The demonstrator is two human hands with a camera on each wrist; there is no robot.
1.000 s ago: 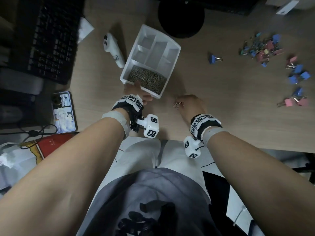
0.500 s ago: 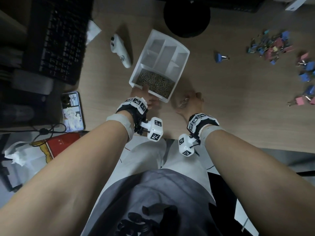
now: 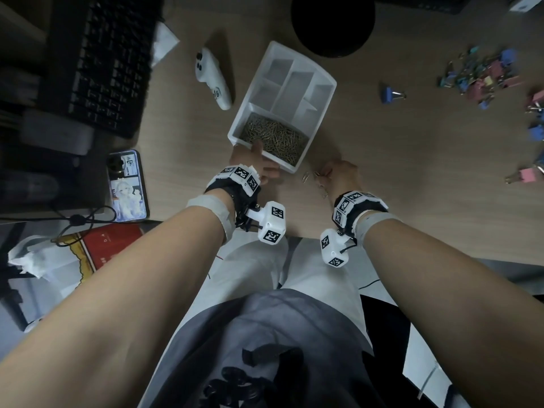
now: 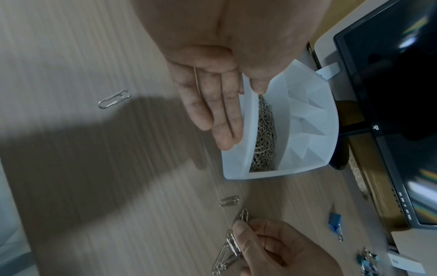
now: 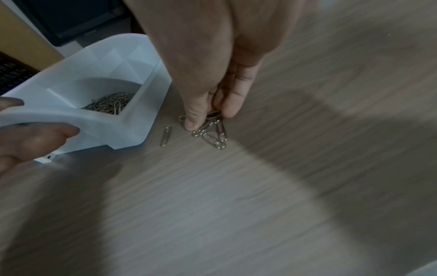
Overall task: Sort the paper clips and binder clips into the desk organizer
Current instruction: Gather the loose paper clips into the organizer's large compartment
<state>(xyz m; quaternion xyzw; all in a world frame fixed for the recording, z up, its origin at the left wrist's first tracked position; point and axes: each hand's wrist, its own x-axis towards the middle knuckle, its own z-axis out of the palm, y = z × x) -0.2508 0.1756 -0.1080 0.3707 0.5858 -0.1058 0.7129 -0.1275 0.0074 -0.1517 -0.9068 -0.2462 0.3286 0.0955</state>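
Observation:
The white desk organizer sits mid-desk, its near compartment full of silver paper clips. My left hand pinches the near wall, thumb over the rim and fingers flat on the outside. Just right of the organizer's near corner, my right hand pinches a small bunch of paper clips that hangs to the desk. Single loose clips lie nearby. A blue binder clip lies alone. Coloured binder clips are piled at the far right.
A black keyboard and a phone lie at the left. A white controller sits beside the organizer. A black round base and monitor stand behind it. More binder clips sit at the right edge.
My right hand has slid closer to the organizer's near corner and gathered the clips between its fingers. The left hand keeps its hold on the organizer.

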